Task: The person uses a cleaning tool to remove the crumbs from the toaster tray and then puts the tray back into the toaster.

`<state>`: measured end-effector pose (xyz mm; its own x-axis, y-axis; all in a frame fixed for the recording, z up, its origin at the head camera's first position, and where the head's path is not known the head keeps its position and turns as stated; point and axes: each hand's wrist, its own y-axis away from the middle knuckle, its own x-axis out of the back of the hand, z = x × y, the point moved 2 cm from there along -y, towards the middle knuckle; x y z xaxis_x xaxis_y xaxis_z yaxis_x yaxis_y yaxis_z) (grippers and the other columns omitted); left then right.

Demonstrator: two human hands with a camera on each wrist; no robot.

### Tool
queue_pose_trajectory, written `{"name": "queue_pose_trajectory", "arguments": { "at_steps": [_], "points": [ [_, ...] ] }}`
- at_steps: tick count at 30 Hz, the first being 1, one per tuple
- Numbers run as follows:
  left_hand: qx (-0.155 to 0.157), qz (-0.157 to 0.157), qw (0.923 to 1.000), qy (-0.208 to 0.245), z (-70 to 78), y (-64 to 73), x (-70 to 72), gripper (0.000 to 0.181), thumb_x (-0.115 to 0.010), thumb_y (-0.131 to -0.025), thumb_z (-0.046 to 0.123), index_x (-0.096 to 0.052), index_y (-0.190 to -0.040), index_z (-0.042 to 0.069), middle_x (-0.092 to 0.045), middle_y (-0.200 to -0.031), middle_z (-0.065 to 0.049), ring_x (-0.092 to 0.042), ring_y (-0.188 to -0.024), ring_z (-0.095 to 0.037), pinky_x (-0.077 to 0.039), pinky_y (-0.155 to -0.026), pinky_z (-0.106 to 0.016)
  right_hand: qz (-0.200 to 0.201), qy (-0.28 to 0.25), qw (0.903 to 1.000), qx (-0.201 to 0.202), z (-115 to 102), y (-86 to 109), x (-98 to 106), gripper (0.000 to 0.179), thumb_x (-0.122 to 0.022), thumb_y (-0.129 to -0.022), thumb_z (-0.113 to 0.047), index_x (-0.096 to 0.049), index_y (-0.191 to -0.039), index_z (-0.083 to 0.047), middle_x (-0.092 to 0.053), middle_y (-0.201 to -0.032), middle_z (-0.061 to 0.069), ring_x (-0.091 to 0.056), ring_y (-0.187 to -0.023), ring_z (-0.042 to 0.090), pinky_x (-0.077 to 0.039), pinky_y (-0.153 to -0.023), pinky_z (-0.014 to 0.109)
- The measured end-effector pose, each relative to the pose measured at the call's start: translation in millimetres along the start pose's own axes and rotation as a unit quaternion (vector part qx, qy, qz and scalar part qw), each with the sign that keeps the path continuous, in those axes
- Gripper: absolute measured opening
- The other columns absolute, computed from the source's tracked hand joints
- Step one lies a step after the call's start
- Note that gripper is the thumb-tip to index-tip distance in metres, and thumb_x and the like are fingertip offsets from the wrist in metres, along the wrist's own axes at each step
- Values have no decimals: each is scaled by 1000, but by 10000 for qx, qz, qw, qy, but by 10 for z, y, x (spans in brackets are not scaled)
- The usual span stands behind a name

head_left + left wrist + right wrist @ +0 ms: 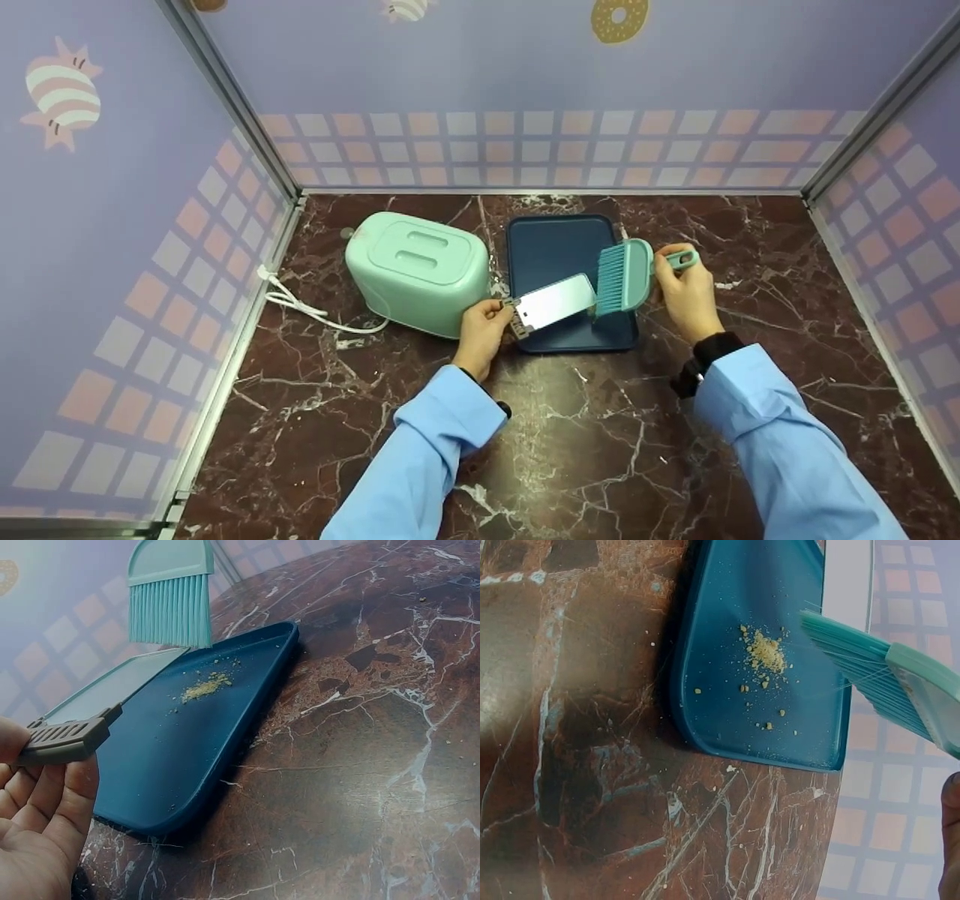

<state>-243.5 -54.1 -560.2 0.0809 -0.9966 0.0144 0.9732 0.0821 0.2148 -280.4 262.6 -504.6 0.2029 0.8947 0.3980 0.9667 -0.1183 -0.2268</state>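
Observation:
My left hand (pixel 480 336) pinches the brown end of a flat metal crumb tray (pixel 553 302), which slants over the dark blue tray (pixel 551 232). In my right hand (pixel 690 300) is the handle of a small teal brush (pixel 639 276). Its bristles (pixel 169 613) point down in the left wrist view, close to the far end of the crumb tray. Yellowish crumbs (pixel 766 652) lie in a small heap on the blue tray, with loose bits scattered around.
A mint green toaster (pixel 420 274) stands left of the blue tray, beside my left hand. Its white cord (pixel 307 307) trails left toward the wall. Patterned walls (pixel 540 90) enclose the dark red marbled table (pixel 570 450) at the back and sides.

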Motion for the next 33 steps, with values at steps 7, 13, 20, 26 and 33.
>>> {"name": "queue_pose_trajectory", "arguments": {
  "at_steps": [7,13,20,26,33],
  "points": [
    [-17,-12,10000,-18,3,2,5,20,-62,-102,12,-67,-116,-3,-60,-95,-6,-50,-74,-15,-45,-68,-30,254,-217,9994,-83,-62,7,6,33,-53,-108,-32,-55,-120,-2,-61,-69,6,-57,-49,10,-50,-48,23],
    [-24,-137,9997,195,-14,0,-12,14,-61,-103,11,-65,-107,-2,-54,-81,-3,-47,-68,-20,-43,-66,-36,507,-743,9955,-291,-88,-7,-27,32,-55,-107,-30,-54,-123,-3,-62,-68,9,-60,-49,16,-50,-47,25],
    [-112,-120,9997,154,-18,6,-20,14,-61,-103,10,-65,-109,-2,-51,-77,-1,-46,-67,-18,-41,-62,-30,674,-1430,9868,-357,-159,18,-111,36,-58,-105,-28,-51,-126,0,-66,-76,13,-65,-54,15,-54,-51,26],
    [-159,-59,9997,154,-26,-12,-16,14,-62,-102,9,-66,-107,-3,-51,-75,0,-46,-65,-14,-40,-61,-27,775,-1444,9862,-248,-186,45,-188,33,-60,-104,-31,-51,-122,-4,-68,-81,18,-69,-58,18,-59,-55,34],
    [-170,-63,9996,228,-29,-9,-13,12,-62,-101,8,-66,-103,-3,-51,-76,0,-45,-65,-13,-40,-62,-28,711,-1208,9894,-374,-125,30,-249,37,-60,-104,-32,-49,-126,-4,-69,-89,22,-70,-63,18,-61,-65,44]
  ]
}}
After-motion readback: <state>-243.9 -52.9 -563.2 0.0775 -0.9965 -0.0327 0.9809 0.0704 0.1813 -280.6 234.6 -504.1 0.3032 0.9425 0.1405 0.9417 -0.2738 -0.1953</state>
